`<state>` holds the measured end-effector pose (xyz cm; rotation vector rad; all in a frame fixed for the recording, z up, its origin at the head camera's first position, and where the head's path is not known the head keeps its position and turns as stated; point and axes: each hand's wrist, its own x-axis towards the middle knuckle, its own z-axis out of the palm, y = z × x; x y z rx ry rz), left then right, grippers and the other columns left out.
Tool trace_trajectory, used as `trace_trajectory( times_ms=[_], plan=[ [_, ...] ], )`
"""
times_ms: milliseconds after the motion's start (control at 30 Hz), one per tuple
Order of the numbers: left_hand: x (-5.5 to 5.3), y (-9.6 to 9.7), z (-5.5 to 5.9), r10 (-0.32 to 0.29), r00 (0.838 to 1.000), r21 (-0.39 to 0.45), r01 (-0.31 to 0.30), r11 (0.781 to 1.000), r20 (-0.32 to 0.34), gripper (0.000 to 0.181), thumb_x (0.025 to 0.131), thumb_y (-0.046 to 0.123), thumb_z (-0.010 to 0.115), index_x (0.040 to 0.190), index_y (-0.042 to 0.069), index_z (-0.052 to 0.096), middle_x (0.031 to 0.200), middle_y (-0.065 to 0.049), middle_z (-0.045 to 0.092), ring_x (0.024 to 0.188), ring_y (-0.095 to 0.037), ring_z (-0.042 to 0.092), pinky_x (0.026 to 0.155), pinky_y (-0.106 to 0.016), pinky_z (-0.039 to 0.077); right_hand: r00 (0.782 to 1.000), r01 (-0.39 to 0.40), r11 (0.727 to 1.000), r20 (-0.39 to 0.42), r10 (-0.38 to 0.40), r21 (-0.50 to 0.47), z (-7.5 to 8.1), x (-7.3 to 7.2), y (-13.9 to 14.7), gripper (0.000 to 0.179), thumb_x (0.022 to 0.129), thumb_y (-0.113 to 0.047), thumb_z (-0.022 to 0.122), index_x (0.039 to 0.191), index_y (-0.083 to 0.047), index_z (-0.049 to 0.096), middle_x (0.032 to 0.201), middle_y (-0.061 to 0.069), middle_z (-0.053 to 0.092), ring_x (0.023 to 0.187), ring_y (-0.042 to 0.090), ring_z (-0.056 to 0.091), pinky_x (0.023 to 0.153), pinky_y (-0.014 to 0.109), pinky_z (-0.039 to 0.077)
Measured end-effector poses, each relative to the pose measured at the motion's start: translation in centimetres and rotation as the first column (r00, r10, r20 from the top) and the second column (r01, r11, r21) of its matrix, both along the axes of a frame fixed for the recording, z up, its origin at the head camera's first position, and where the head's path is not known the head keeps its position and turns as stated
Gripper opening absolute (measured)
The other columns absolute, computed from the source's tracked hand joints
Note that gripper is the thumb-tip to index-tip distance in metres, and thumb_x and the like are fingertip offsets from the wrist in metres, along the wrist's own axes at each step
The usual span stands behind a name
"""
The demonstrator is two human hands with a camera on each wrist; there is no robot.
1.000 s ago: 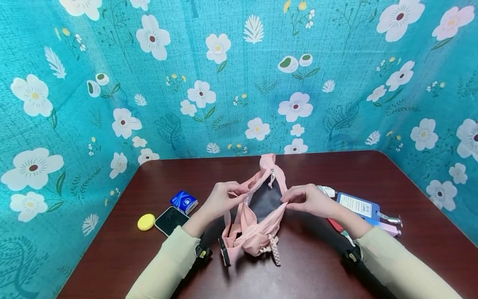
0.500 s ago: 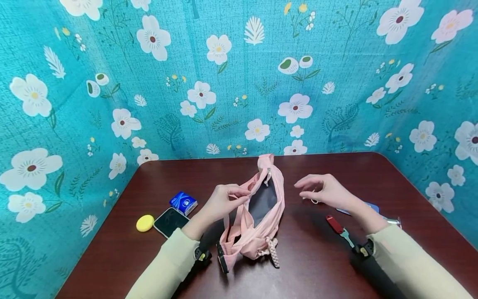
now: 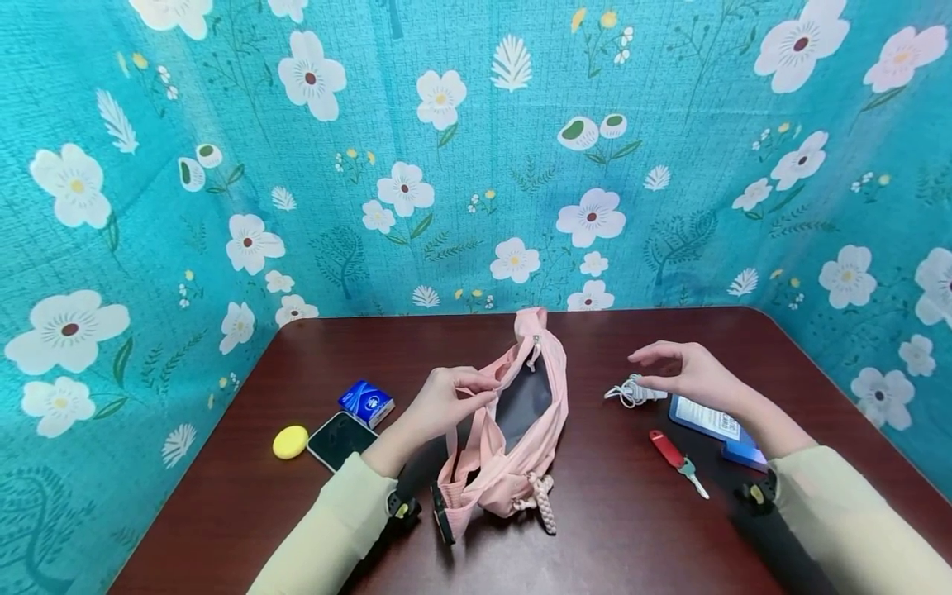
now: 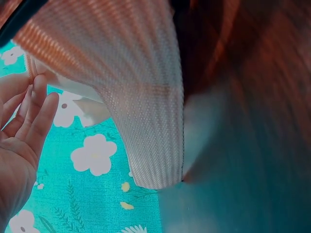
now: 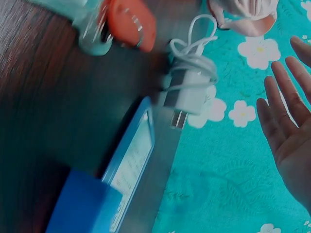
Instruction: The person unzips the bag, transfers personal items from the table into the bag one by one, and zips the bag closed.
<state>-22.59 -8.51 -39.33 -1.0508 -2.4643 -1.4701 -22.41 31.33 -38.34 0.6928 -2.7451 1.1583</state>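
A pink bag (image 3: 549,421) stands unzipped on the dark table, its grey lining showing. My left hand (image 3: 442,402) pinches the left edge of its opening; in the left wrist view the strap webbing (image 4: 146,121) fills the middle, with that hand (image 4: 19,131) at the left. To the right of the bag, my right hand (image 3: 695,378) hovers with fingers spread, holding nothing. Nearest to it lies a white charger with coiled cable (image 3: 632,392), seen closer in the right wrist view as a plug (image 5: 187,92) with the hand (image 5: 291,136) apart from it.
Right side: a blue card holder (image 3: 702,416), a blue block-shaped item (image 3: 744,454) partly behind the forearm, and a key with red tag (image 3: 667,449). Left side: a blue tissue pack (image 3: 365,402), a phone (image 3: 338,440) and a yellow round object (image 3: 290,442). A floral curtain (image 3: 461,207) hangs behind.
My right hand has let go of the bag's right edge and moved right, over by the charger. That edge has settled inward. My left hand keeps its hold.
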Motion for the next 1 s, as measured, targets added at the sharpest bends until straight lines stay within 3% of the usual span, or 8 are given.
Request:
trace_trajectory(
  times_ms=[167, 267, 400, 633, 867, 1000],
  plan=[
    [0.0, 0.0, -0.1, -0.001, 1.0, 0.005, 0.001, 1.0, 0.01, 0.02, 0.086, 0.006, 0.073, 0.106, 0.004, 0.075, 0.093, -0.001, 0.071, 0.081, -0.008, 0.066, 0.075, -0.038, 0.056, 0.999, -0.018, 0.999, 0.029, 0.017, 0.043, -0.7, -0.4, 0.8, 0.046, 0.083, -0.019, 0.079, 0.124, -0.006, 0.064, 0.119, 0.013, 0.064, 0.102, 0.012, 0.059, 0.08, 0.034, 0.054],
    [0.0, 0.0, -0.2, 0.005, 1.0, 0.003, -0.005, 1.0, 0.008, 0.02, 0.086, 0.006, 0.073, 0.106, 0.004, 0.075, 0.092, -0.001, 0.071, 0.08, -0.008, 0.066, 0.075, -0.037, 0.056, 0.997, -0.033, 0.998, 0.065, 0.029, 0.051, -1.4, -0.8, 1.3, 0.051, 0.081, -0.019, 0.08, 0.127, -0.003, 0.062, 0.123, 0.017, 0.062, 0.108, 0.024, 0.057, 0.084, 0.041, 0.053],
    [0.0, 0.0, -0.2, 0.01, 1.0, -0.005, -0.01, 1.0, 0.002, 0.02, 0.086, 0.006, 0.073, 0.106, 0.004, 0.075, 0.092, -0.001, 0.071, 0.08, -0.008, 0.066, 0.075, -0.036, 0.056, 0.991, -0.046, 0.998, 0.126, 0.04, 0.047, -2.5, -1.5, 1.8, 0.055, 0.08, -0.015, 0.08, 0.128, 0.002, 0.059, 0.125, 0.023, 0.06, 0.111, 0.04, 0.054, 0.083, 0.041, 0.053],
    [0.1, -0.1, -0.4, 0.015, 1.0, -0.008, -0.015, 1.0, 0.011, 0.02, 0.086, 0.006, 0.073, 0.106, 0.003, 0.075, 0.093, -0.001, 0.071, 0.08, -0.007, 0.066, 0.076, -0.036, 0.056, 0.989, -0.025, 0.993, 0.145, 0.007, 0.117, -3.9, -2.0, 2.4, 0.056, 0.08, -0.017, 0.08, 0.128, 0.003, 0.059, 0.125, 0.022, 0.06, 0.111, 0.04, 0.052, 0.084, 0.05, 0.051],
    [0.0, -0.2, -0.5, 0.021, 1.0, -0.006, -0.021, 1.0, 0.011, 0.02, 0.086, 0.006, 0.073, 0.106, 0.004, 0.075, 0.093, -0.001, 0.071, 0.08, -0.007, 0.066, 0.075, -0.034, 0.056, 0.981, -0.021, 0.992, 0.195, -0.003, 0.125, -4.5, -2.4, 2.4, 0.057, 0.08, -0.017, 0.079, 0.129, 0.003, 0.058, 0.115, 0.018, 0.063, 0.093, 0.029, 0.055, 0.07, 0.033, 0.051],
    [0.0, -0.2, -0.5, 0.023, 1.0, -0.008, -0.022, 1.0, 0.008, 0.02, 0.086, 0.007, 0.073, 0.106, 0.004, 0.075, 0.093, -0.001, 0.071, 0.08, -0.006, 0.066, 0.075, -0.033, 0.056, 0.979, -0.023, 0.993, 0.205, -0.002, 0.116, -4.8, -2.7, 2.4, 0.056, 0.081, -0.014, 0.078, 0.13, 0.004, 0.057, 0.113, 0.018, 0.064, 0.09, 0.028, 0.054, 0.066, 0.03, 0.051]
  ],
)
